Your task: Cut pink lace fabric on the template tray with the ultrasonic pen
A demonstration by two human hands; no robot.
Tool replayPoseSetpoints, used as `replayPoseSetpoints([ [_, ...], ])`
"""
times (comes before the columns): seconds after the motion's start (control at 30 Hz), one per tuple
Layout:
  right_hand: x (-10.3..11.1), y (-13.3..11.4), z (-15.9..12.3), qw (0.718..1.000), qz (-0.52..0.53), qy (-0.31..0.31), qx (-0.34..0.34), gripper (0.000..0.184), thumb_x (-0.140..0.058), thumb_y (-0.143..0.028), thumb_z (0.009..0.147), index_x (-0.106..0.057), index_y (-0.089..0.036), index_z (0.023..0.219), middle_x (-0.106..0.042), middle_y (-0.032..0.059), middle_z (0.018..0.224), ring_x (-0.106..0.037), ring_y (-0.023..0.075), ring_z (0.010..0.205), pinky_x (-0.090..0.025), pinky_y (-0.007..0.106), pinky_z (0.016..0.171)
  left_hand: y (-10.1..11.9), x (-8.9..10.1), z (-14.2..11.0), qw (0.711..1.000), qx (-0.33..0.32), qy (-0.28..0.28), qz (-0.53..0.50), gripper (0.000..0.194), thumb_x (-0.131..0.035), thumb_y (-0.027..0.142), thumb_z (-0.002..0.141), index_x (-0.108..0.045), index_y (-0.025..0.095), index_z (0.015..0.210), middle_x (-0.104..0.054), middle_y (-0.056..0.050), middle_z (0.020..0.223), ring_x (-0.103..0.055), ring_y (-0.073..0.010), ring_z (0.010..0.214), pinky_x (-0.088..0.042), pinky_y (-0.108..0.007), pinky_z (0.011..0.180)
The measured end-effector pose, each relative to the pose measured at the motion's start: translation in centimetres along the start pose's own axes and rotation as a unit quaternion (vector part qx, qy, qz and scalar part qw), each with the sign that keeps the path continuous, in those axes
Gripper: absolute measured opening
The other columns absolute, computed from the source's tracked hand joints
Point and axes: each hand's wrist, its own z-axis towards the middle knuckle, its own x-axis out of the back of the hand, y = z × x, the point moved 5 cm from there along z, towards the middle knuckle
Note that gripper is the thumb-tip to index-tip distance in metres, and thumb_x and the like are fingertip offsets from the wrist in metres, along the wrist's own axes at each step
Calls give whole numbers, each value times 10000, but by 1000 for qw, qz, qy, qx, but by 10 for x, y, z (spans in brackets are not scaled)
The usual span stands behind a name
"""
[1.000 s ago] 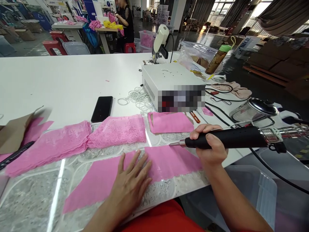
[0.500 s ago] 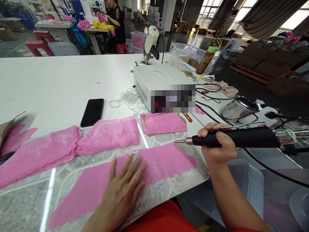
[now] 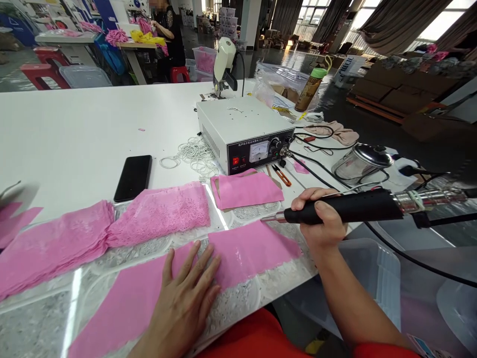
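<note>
My left hand (image 3: 186, 291) lies flat with its fingers stretched out. It presses on the cut pink fabric pieces (image 3: 128, 293), near where they meet. In my right hand (image 3: 324, 223) is the black grip of a corded ultrasonic welding gun (image 3: 357, 206), its fingers wrapped round it. The gun's narrow metal tip points left and is at the upper edge of the right fabric piece (image 3: 249, 253); contact is hard to make out. Above these pieces lie a stack of pink lace fabric (image 3: 164, 214) and a folded pink piece (image 3: 249, 190).
A grey power box (image 3: 242, 124) with dials stands behind the fabric. Around it are a black phone (image 3: 133, 178), white elastic loops (image 3: 196, 154), orange snips (image 3: 282, 175), cables and a glass pot (image 3: 359, 161). Clear plastic bins (image 3: 367, 268) sit below the table's right edge. Another person works far back.
The camera view has shifted slightly, so most things appear a little further left. Both hands, the welding gun and the fabric keep nearly the same positions relative to one another.
</note>
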Motion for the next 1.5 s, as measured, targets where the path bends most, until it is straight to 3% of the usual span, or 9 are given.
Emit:
replayPoseSetpoints([
  [0.23, 18, -11, 0, 999, 3, 45, -13, 96, -569, -255, 644, -585, -192, 715, -564, -7, 699, -526, 111, 499, -454, 281, 489, -1, -1, -1, 1000, -1, 5, -22, 421, -471, 257, 948, -546, 194, 1357, -554, -78, 1398, -428, -295, 1364, -31, -527, 1199],
  [0.57, 26, -12, -7, 999, 3, 29, -30, 87, -597, -236, 652, -598, -190, 726, -579, -2, 708, -541, 112, 509, -467, 280, 495, 5, -1, 1, 993, 70, 32, -87, 368, -406, 262, 989, -596, 215, 1301, -570, -59, 1382, -422, -293, 1369, -85, -551, 1188],
  [0.87, 27, -12, -4, 999, -1, 31, -26, 93, -611, -260, 663, -573, -199, 722, -581, -12, 694, -551, 117, 507, -473, 282, 497, -1, -2, 0, 999, -23, 13, -27, 429, -482, 221, 927, -556, 154, 1345, -562, -103, 1385, -292, -297, 1441, -59, -542, 1195],
  [1.13, 42, -26, -11, 999, 5, 42, -27, 89, -602, -223, 644, -611, -187, 725, -587, -4, 704, -553, 111, 506, -469, 268, 483, 0, -2, 1, 999, -36, 12, -23, 425, -480, 225, 927, -557, 135, 1336, -558, -116, 1387, -247, -297, 1458, -59, -562, 1187],
  [1.5, 40, -26, -11, 999, -11, 30, -20, 81, -629, -256, 677, -586, -201, 718, -591, -13, 693, -560, 117, 511, -472, 277, 498, -1, -2, 2, 999, -32, 12, -33, 449, -484, 198, 918, -530, 141, 1361, -565, -125, 1378, -191, -263, 1479, -52, -555, 1186],
])
